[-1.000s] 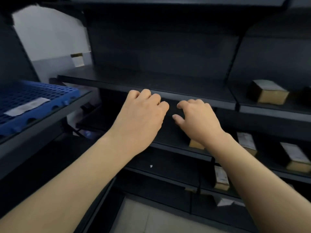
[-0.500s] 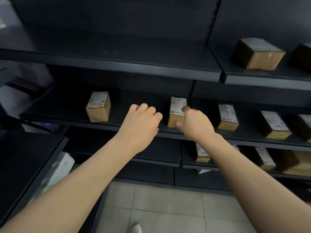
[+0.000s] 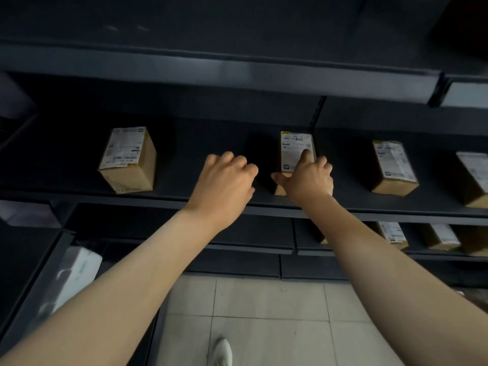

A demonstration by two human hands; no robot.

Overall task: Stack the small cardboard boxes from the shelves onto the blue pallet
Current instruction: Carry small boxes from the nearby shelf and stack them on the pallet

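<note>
Dark shelves [image 3: 237, 75] are filling the view in several tiers. Four cardboard boxes are sitting on the middle shelf [image 3: 169, 200], and three more show on the tier below. The right hand [image 3: 307, 178] is resting on the second box [image 3: 294, 149], fingers draped over its label, grip unclear. The left hand [image 3: 224, 183] is hovering beside it, loosely curled and empty.

You are looking at small brown cardboard boxes sitting upright on a dark shelf [image 3: 184, 199], each wearing a white printed label on top. One box [image 3: 128, 160] is standing alone at the left. The middle box [image 3: 295, 151] is lying under your right hand [image 3: 309, 178], whose fingers [image 3: 306, 155] are resting on its label. Two more are sitting to the right [image 3: 394, 167], well apart.
</note>
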